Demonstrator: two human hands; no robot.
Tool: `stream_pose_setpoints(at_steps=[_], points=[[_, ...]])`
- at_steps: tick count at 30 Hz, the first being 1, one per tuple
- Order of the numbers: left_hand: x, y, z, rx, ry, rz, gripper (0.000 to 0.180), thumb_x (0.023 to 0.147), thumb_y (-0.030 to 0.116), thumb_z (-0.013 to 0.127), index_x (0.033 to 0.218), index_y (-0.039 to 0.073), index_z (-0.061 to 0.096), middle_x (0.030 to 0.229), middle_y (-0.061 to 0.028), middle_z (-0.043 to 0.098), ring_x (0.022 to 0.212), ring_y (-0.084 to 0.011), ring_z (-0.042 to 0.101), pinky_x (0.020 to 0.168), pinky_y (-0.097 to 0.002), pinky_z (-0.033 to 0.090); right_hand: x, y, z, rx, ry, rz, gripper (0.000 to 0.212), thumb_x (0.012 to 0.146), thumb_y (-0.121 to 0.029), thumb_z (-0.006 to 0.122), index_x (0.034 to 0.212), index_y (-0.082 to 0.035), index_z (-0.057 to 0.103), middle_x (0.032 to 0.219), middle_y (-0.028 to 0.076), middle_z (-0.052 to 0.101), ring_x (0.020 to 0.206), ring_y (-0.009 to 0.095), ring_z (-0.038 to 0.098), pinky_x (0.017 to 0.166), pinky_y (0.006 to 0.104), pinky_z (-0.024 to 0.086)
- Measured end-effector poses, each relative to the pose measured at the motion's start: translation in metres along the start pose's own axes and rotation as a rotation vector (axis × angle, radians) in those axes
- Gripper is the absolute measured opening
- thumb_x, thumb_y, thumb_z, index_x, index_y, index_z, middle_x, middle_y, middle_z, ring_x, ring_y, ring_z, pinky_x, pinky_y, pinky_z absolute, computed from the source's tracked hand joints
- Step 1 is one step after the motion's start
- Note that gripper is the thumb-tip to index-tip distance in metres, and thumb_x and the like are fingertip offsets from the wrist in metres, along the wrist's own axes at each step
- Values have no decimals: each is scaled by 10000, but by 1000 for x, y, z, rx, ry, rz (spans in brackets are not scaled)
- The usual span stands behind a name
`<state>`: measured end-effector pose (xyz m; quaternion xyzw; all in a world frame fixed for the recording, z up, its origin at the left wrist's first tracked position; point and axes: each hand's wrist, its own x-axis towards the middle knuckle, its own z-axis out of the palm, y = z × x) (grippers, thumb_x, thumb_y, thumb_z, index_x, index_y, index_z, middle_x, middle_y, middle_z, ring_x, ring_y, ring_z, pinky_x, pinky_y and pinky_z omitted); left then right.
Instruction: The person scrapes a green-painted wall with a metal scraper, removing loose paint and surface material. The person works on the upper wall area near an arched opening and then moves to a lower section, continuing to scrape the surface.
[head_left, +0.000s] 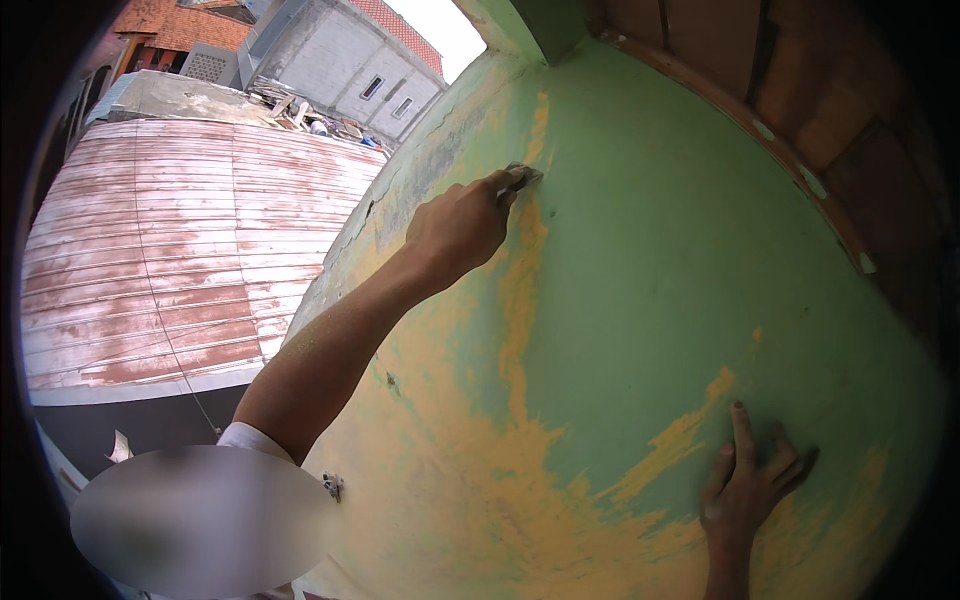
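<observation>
My left hand [460,228] reaches up from the lower left with the arm stretched out. Its fingers close round a small dark scraper [524,177], whose edge meets the painted wall [640,270]. Around that tool, the green paint is broken by a rough vertical strip of yellow-orange [527,290]. Lower right, my right hand [745,485] is open against the same wall, fingers apart and nothing held. Beside its index finger runs a slanting yellow streak [670,445]. A wide patchy yellow area covers the wall's lower part.
A wooden edge strip [740,115] borders the wall at upper right, beside brown panels. Beyond the wall's cracked left edge lies a rusty corrugated roof [180,250], with a thin cable across it. Grey and tile-roofed houses stand farther back. A blurred oval hides the lower left.
</observation>
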<state>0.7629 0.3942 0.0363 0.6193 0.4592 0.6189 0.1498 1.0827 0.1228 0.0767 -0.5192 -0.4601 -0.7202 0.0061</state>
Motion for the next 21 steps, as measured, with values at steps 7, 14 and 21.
stream_pose_setpoints(at_steps=[7, 14, 21], points=[[2, 1, 3, 19, 13, -4, 368, 1095, 325, 451, 1430, 250, 583, 938, -166, 749, 851, -376, 716, 768, -492, 547, 3, -4, -1, -2, 22, -6, 457, 957, -282, 542, 1405, -310, 628, 1250, 221, 448, 1252, 430, 435, 1164, 774, 208], [2, -7, 8, 12, 35, 25, 364, 1098, 337, 448, 1421, 239, 585, 934, -176, 750, 855, -387, 717, 768, -502, 544, 2, -5, -2, 5, 44, -36, 416, 1010, -302, 473, 1388, -272, 646, 1253, 196, 453, 1248, 403, 444, 1171, 748, 223], [-20, -22, 8, 43, -47, -48, 412, 1089, 369, 478, 1481, 257, 537, 986, -214, 748, 929, -420, 718, 837, -504, 555, -1, -2, 1, -30, 8, -17, 441, 1039, -373, 477, 1439, -250, 617, 1286, 178, 464, 1282, 372, 438, 1200, 725, 174]])
